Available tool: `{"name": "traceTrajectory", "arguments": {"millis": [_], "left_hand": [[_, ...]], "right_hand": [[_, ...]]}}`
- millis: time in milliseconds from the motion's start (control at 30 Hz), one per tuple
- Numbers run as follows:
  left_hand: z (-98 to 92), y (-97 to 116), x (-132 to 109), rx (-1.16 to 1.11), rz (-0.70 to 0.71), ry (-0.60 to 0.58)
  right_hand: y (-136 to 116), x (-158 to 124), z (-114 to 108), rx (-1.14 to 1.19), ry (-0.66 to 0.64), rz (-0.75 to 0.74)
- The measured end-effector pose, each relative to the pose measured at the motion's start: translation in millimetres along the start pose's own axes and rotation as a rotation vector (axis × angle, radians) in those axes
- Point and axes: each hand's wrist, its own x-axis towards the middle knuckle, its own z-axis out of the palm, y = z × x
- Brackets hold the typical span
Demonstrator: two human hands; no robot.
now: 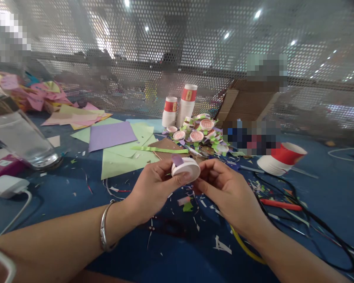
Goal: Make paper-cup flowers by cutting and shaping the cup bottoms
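My left hand (156, 184) pinches a short white paper cup piece (190, 169) between thumb and fingers, with a purple paper strip (177, 160) standing on its upper left rim. At the right side of the piece is my right hand (224, 186), its fingers curled and the thumb close to the index finger; whatever lies between them is too small to make out. Behind the hands, similar round pieces (196, 136) with green and purple paper bits form a pile. A light green strip (162, 149) lies across a brown sheet (168, 145).
Two cup stacks (187, 106) stand behind the pile, and more cups (275, 159) lie at the right. Coloured sheets (112, 135), a glass of water (26, 133) and a white charger (7, 186) are on the left. Black cables (312, 220) and a red-handled tool (281, 204) lie at the right.
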Motion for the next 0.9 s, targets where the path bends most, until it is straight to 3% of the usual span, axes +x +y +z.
{"name": "traceTrajectory", "arguments": {"millis": [133,333,533,633,800,900], "left_hand": [[-1.7,2.3,1.6,0.208,0.077,0.0],[-7.2,0.4,3.7,0.546,0.135,-0.065],[-3.6,1.9,0.7,0.756,0.121,-0.172],[-5.7,1.9,0.4,0.724,0.071,-0.181],[-10.9,0.1,4.1,0.375,-0.056,-0.393],[-9.9,-0.6,4.9,0.27,-0.081,-0.407]], "right_hand": [[0.2,-2.2,-2.4,-0.142,0.011,-0.049],[-6.7,-8.3,-9.5,-0.43,0.154,-0.235],[-9.7,-6.2,-10.3,-0.498,0.044,-0.336],[-9.7,-4.1,-12.0,-0.487,0.062,-0.286],[-8.2,-2.3,-16.8,-0.333,0.011,-0.093],[-6.6,-0.9,-18.0,-0.23,-0.007,-0.05]]}}
